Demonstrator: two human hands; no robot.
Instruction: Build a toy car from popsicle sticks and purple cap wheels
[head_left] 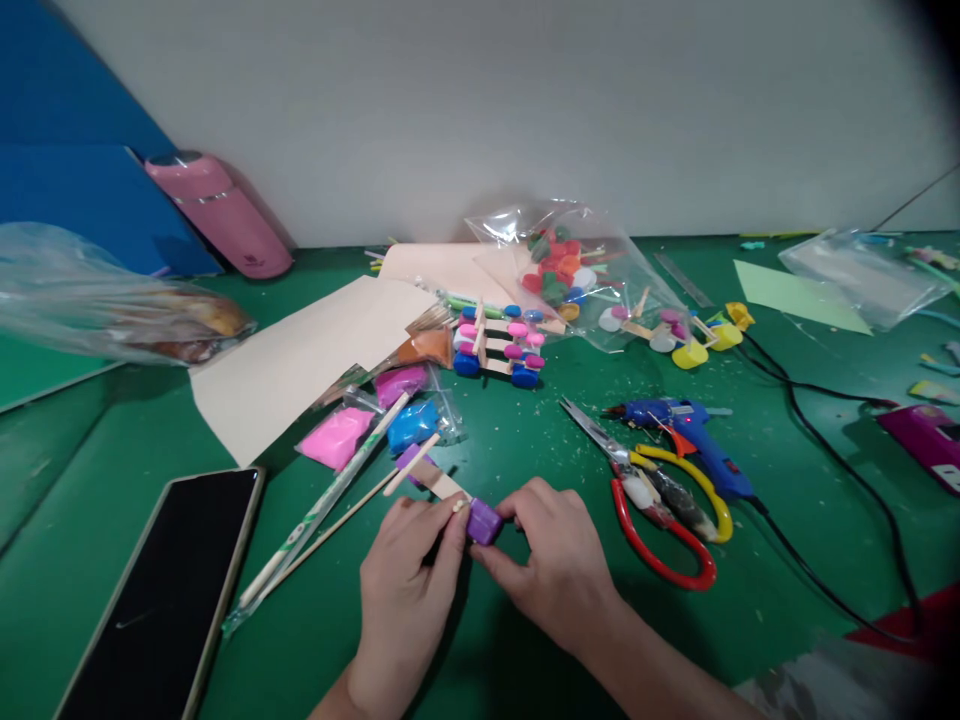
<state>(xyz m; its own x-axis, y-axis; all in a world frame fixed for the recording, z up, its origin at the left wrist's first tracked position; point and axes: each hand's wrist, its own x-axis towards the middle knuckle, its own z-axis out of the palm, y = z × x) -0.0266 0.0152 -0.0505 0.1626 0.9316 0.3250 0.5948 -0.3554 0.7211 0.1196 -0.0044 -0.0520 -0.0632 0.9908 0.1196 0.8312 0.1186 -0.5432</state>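
Note:
Between my hands is a flat wooden craft stick [444, 484] with purple clay lumps at both ends, the nearer lump [484, 523] blocky. My left hand [412, 580] is closed, thumb and forefinger pinching the stick beside this lump. A small pale tip pokes out at the pinch; what it belongs to is hidden. The thumb and fingertips of my right hand [551, 560] close on the lump's right side. Another thin wooden stick [411, 465] lies across the far end. Just beyond sit bags of blue clay [414, 427] and pink clay [337, 437].
Red-and-yellow scissors [630, 480] and a corded blue glue gun [686, 425] lie to the right. On the left are a phone [161, 600] and wrapped sticks [322, 505]. Farther back are a small stick-and-clay model [499, 350], a bag of colored pieces [562, 265] and a pink bottle [221, 215].

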